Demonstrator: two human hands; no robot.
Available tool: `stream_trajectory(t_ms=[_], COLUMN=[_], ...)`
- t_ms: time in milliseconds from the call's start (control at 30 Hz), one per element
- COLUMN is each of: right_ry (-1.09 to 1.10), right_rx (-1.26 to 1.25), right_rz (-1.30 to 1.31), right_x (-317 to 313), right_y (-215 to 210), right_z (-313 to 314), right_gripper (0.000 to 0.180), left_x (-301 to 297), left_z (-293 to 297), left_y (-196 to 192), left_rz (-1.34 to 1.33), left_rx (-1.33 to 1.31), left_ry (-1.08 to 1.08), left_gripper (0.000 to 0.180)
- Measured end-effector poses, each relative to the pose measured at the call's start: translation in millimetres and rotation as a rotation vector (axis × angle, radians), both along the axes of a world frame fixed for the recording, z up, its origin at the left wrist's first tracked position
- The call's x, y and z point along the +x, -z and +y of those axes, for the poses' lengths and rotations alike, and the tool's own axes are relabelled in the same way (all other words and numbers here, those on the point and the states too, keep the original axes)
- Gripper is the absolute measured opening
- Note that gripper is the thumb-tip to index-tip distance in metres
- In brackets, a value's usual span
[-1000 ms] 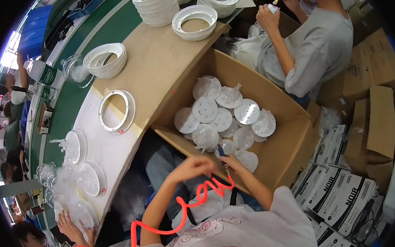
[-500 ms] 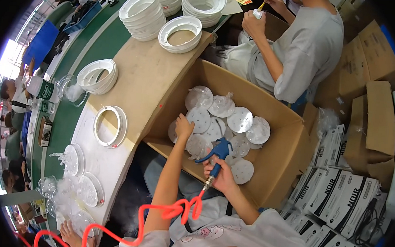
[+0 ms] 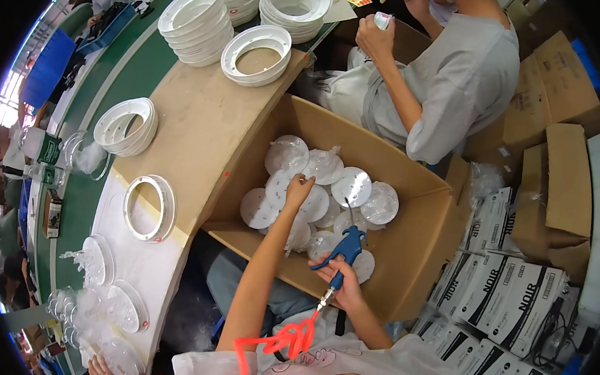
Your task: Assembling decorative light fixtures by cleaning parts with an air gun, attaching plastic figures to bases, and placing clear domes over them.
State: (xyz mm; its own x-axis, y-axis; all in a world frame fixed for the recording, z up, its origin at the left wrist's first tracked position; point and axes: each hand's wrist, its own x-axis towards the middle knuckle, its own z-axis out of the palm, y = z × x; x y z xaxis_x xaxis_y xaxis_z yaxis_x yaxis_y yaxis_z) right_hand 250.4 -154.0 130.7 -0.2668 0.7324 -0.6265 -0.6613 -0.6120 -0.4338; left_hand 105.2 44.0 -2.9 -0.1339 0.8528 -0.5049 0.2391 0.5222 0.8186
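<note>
My left hand (image 3: 300,189) reaches into a large cardboard box (image 3: 410,246) with its fingers closed on the edge of a white disc (image 3: 280,188) dotted with small holes. In my right hand (image 3: 346,281) is a blue air blow gun (image 3: 347,249), its thin nozzle pointing up over the discs. A coiled red hose (image 3: 284,339) runs from its handle toward the lower left. Several more round white discs lie heaped in the box, some in clear plastic wrap, such as the wrapped disc (image 3: 381,203) at the right.
Left of the box is a worktable (image 3: 193,129) with white rings (image 3: 149,208), ring stacks (image 3: 196,26) and wrapped discs (image 3: 126,306). Another person's hand (image 3: 102,369) is at its near end. A co-worker in grey (image 3: 451,80) sits beyond the box. Printed cartons (image 3: 506,296) stand at right.
My left hand has closed its fingers at a disc's edge. The blow gun in my right hand has shifted right and down, its nozzle now pointing up. The view has moved slightly.
</note>
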Motion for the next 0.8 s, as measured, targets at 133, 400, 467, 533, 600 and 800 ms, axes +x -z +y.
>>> stream_trajectory(t_ms=[133,400,467,533,600,800], right_ry=[-0.038,-0.02,0.016,-0.038,-0.126,-0.155], right_rx=[0.08,0.04,-0.052,-0.1,-0.112,-0.056], right_rz=[-0.186,-0.23,-0.314,-0.26,-0.236,-0.268], right_x=[-0.3,4.6,17.0,21.0,21.7,18.5], right_y=[6.0,15.7,10.5,22.0,23.5,17.9], right_z=[-10.0,-17.9,-18.6,-26.5,-29.0,-33.6], right_gripper=[0.025,0.031,0.03,0.028,0.027,0.028], left_x=[40.3,42.1,46.7,27.8,11.8,-2.8], left_z=[9.0,32.7,8.7,-25.5,-54.6,-70.1], left_y=[7.3,0.7,-18.2,-12.9,-1.4,8.2], left_rz=[0.437,0.627,0.59,0.661,0.901,1.029], left_rx=[0.519,0.624,0.396,0.145,-0.121,-0.619], left_ry=[0.021,0.171,0.469,0.873,1.169,1.326], left_gripper=[0.07,0.055,0.055,0.055,0.056,0.04])
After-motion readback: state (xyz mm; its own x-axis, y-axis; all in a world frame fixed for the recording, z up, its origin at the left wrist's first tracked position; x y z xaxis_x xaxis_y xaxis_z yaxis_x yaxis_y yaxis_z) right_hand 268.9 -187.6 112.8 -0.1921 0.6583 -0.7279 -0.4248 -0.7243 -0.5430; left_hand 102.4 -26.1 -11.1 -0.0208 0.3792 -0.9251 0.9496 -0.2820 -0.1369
